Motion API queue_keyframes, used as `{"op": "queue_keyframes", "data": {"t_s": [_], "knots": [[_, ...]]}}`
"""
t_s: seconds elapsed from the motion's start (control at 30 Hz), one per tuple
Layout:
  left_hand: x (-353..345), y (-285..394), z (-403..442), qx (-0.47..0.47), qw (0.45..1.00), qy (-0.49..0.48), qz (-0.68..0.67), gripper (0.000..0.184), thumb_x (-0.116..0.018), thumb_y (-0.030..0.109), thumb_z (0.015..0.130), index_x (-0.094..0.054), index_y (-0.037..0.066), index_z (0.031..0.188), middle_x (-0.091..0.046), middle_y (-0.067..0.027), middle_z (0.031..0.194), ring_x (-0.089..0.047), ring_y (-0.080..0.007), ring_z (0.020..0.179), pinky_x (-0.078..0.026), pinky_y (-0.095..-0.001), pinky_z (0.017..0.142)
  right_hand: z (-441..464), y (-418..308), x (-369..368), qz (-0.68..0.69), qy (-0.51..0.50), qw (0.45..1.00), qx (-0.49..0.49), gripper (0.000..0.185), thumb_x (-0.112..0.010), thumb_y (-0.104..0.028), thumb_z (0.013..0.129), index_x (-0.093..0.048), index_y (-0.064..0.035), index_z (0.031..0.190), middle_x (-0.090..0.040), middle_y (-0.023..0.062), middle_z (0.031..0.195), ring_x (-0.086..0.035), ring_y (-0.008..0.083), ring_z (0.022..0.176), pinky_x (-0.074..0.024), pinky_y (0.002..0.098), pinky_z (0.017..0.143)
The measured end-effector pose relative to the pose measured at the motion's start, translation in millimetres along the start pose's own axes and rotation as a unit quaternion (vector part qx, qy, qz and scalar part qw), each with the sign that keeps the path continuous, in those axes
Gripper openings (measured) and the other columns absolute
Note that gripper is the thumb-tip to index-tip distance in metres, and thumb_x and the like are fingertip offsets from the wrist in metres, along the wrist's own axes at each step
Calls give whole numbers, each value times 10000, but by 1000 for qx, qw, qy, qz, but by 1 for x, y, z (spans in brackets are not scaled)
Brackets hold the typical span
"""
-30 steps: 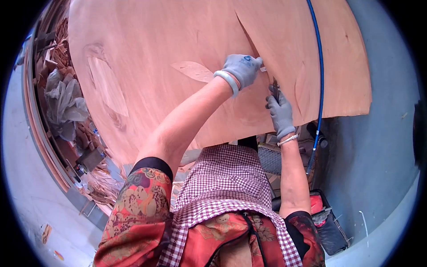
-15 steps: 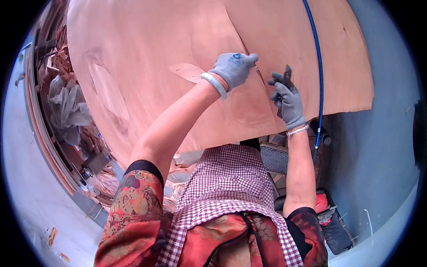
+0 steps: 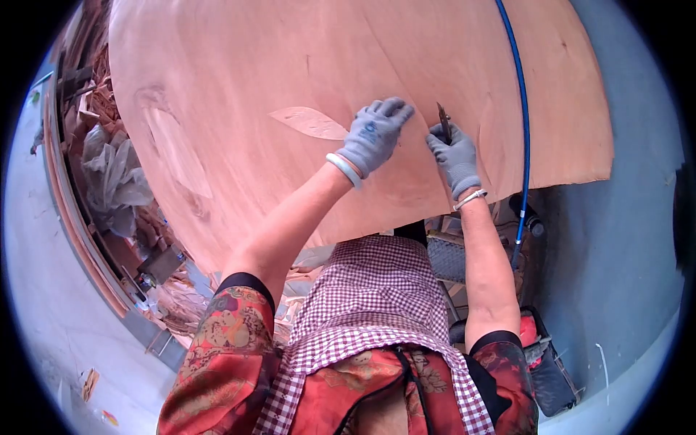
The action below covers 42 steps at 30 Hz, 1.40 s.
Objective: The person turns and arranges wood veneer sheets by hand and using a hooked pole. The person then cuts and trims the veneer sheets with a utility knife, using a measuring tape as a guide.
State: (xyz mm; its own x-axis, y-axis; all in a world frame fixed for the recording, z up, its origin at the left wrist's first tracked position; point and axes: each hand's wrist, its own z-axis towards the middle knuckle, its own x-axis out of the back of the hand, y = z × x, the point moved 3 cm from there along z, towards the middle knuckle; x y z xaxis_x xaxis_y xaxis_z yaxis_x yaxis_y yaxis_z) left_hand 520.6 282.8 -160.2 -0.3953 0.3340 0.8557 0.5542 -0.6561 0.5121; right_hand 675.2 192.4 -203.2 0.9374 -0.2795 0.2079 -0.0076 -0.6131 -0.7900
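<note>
Here we have two hands in grey knit gloves over one broad sheet of wood veneer [image 3: 239,72], its grain smooth and pinkish. Our left hand [image 3: 375,136] lies against it, fingers close together and lightly bent; their pads are hidden, so we cannot tell whether they pinch anything. Our right hand [image 3: 455,156] has its fingers closed round one slim, dark knife [image 3: 444,122], the pointed tip angled away from us. Between the two sets of fingers, one fine, slightly curved seam [image 3: 423,125] runs through the veneer. Left of our left fingers we count two pale patches: one leaf-shaped [image 3: 310,122], one longer and rougher [image 3: 174,148]. Right of the knife fingers, one smooth blue hose [image 3: 523,109] crosses the sheet. Far left of both hands sits crumpled, translucent plastic [image 3: 114,170] among torn wood scraps [image 3: 101,105].
</note>
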Motion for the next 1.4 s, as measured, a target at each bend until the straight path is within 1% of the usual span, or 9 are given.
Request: {"op": "queue_keyframes", "data": {"t_s": [0.17,0.37,0.6,0.77,0.87,0.9,1.0,1.1,1.4], "knots": [[-11,11,-2,3,993,-70,94,315,-535,110,760,-584,117,1071,-498,-70,1164,-520,-259,1013,-425,-374,810,-8,-12,1,-197,48,976,85,267,-675,-227,776,-565,-27,913,-607,136,724,-584,205,632,-465,325,608],[54,-36,-33,125,988,23,92,417,-687,251,678,-585,123,1061,-493,-57,1238,-448,-270,1134,-343,-451,914,-55,7,65,-34,89,995,36,267,-656,-174,834,-574,-44,1053,-582,-14,844,-532,88,737,-459,254,674],[67,-85,-69,102,968,-105,203,434,-745,336,638,-602,114,983,-499,-80,1190,-422,-274,1171,-256,-542,976,-95,35,166,-435,261,861,48,554,-759,-257,701,-513,-30,1143,-551,145,1065,-555,304,938,-454,365,816],[58,-93,-66,142,969,9,200,220,-631,271,809,-589,60,766,-591,-87,802,-590,-242,797,-477,-364,642,-86,94,187,-390,207,895,-62,436,-712,-201,749,-502,11,1067,-604,163,986,-584,283,878,-448,343,809],[67,-120,-64,518,790,199,-260,196,-620,212,847,-552,33,801,-587,-56,743,-561,-153,630,-462,-293,520,-81,100,193,-391,167,896,-124,358,-662,-205,770,-527,-26,1049,-638,148,954,-609,301,875,-456,389,803],[68,-124,-68,511,750,289,-305,230,-593,193,871,-536,9,745,-551,-29,639,-502,-109,521,-445,-261,479,-80,105,198,-396,173,899,-75,299,-635,-180,792,-549,-18,1028,-650,128,917,-621,269,831,-467,372,770],[86,-112,-91,474,816,217,-249,237,-618,205,808,-522,18,699,-545,-116,594,-521,-209,526,-441,-327,526,-91,82,199,-331,157,930,-44,277,-634,-179,796,-573,-8,1005,-649,125,919,-617,234,825,-465,342,756],[81,-61,-139,153,984,17,-87,171,-603,110,724,-453,57,660,-464,-151,614,-464,-327,565,-417,-426,527,-116,46,202,-307,147,939,55,257,-626,-194,801,-587,-13,978,-632,125,859,-588,220,767,-466,343,735],[111,-12,-362,236,960,-151,28,108,-560,158,717,-625,82,757,-605,-128,700,-616,-306,724,-505,-406,613,-191,-26,155,-86,237,965,74,161,-609,-168,850,-548,-57,751,-504,-13,538,-445,68,449,-348,254,407]]}}
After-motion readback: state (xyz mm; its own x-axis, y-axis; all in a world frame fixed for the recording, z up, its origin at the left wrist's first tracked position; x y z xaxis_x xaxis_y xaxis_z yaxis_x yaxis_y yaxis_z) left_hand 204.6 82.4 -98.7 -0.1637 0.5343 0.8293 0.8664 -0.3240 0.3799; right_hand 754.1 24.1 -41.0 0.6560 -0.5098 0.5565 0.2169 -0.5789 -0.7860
